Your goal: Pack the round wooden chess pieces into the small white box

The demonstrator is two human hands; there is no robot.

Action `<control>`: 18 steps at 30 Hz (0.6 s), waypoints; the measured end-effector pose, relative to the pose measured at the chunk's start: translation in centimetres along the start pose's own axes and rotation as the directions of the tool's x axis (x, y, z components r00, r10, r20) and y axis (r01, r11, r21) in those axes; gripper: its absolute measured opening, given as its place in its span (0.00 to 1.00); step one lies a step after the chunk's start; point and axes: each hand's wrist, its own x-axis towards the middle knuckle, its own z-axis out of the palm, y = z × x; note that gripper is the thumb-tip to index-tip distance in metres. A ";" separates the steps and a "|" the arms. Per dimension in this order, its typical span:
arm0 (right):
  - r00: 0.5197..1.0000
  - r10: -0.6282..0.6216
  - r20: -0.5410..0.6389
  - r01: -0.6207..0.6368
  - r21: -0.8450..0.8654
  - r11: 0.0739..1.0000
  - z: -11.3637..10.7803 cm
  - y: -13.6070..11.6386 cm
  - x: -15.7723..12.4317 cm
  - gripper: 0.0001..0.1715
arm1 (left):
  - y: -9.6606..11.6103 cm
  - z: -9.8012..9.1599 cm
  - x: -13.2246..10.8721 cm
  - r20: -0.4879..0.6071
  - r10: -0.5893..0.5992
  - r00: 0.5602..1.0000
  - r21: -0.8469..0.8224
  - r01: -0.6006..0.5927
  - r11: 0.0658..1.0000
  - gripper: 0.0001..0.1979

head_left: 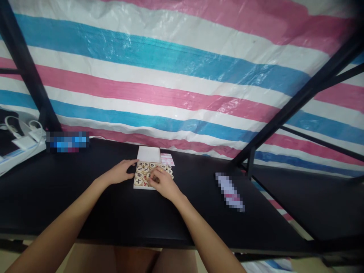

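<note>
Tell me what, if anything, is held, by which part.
The left hand at the white box holds nothing visible; whether the right hand, over the round pieces, grips one cannot be told.

Black Chinese characters (146,170) mark the round pieces (138,181) on either side of the right fingers (151,182), with red ones (145,184) just beside them (one black sign (140,169) near the left fingers (131,163) looks like 馬); the rest cannot be read.

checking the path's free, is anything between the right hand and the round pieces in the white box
Nothing visible does: the right hand is directly over the round pieces. The left hand is at the left edge of the white box, and the white lid lies behind it.
</note>
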 end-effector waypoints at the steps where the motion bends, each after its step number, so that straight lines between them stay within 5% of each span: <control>1: 0.999 0.004 -0.054 -0.004 0.006 1.000 -0.5 0.3 0.0 0.03 | 0.0 0.0 0.0 0.002 -0.004 1.000 0.001 0.004 1.000 0.31; 6: 0.894 0.223 -0.388 -0.256 -0.033 0.966 -4.4 4.9 -0.6 0.06 | -0.2 -0.1 0.0 0.016 0.010 1.000 0.003 -0.010 1.000 0.31; 10: 0.877 0.398 -0.268 -0.437 -0.107 0.893 -6.0 8.7 -1.8 0.07 | -0.1 -0.1 0.1 0.008 0.007 1.000 0.005 -0.007 1.000 0.31; 18: 0.928 0.340 -0.152 -0.357 -0.108 0.928 -5.1 9.0 -1.9 0.12 | -0.2 0.1 0.1 0.005 0.015 1.000 0.005 -0.015 1.000 0.31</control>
